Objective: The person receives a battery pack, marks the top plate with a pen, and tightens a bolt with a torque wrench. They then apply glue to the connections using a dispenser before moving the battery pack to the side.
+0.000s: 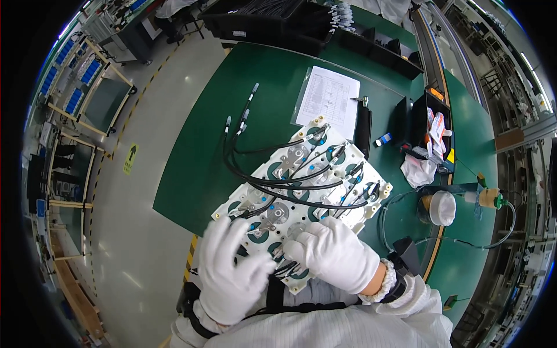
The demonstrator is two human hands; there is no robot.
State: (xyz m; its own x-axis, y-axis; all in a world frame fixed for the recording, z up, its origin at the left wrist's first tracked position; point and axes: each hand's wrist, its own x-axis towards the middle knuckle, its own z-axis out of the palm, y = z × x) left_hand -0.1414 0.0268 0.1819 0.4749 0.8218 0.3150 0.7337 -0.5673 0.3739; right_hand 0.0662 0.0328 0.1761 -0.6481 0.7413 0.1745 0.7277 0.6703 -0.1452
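I see the irregular white plastic plate with round openings and metal fittings (301, 213) at the six o'clock edge of the green-topped desk (194, 156). At the plate's eight o'clock side, the white-gloved left hand (231, 269) has its fingers spread, holding nothing I can make out. At five o'clock, the white-gloved right hand (335, 255) curls its fingers low over the plate; I cannot tell whether they grip anything. Long black cables with grey tips (234, 165) arc across the plate, their free ends toward eleven o'clock. A white printed sheet (332, 95) lies near twelve o'clock, beyond the plate.
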